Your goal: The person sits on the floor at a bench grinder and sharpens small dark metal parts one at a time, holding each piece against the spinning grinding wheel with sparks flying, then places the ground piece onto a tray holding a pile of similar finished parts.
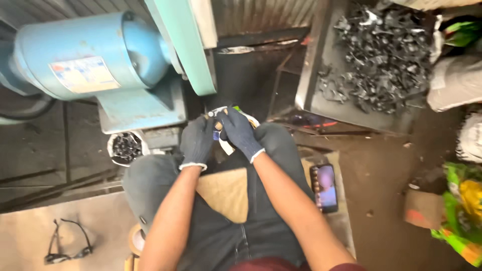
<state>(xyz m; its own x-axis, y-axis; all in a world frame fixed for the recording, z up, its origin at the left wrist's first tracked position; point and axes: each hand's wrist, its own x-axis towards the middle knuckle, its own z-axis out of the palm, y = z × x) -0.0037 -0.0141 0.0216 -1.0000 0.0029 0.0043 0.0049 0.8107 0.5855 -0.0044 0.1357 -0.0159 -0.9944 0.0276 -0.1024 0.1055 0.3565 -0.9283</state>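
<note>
- While both hands work close together above the knees, the left hand (197, 141) in a dark knit glove curls its fingers around a small part, and the right hand (239, 131), gloved the same, closes over it from the other side; the small part (216, 135) is mostly hidden between them, so I cannot tell its shape.
- Behind the hands sits a white bowl-like container (249, 120) with a touch of green at its rim.
- Up on the left, a pale blue motor housing (85, 50), round and smooth, carries a rectangular label (84, 74), whitish with a red corner and blue band.
- A mint-green belt (182, 45) runs down beside the motor.
- Below the motor stands a white-rimmed round tub (125, 148) of dark metal pieces.
- At the upper right, a grey metal tray (331, 100) holds a tangled heap of black metal scraps (384, 55).
- A phone (324, 187) with a lit screen lies by the right knee.
- Green and yellow plastic bags (464, 211), crinkled, lie at the right edge.
- Black-framed glasses (68, 246) rest on the dusty floor at lower left.
</note>
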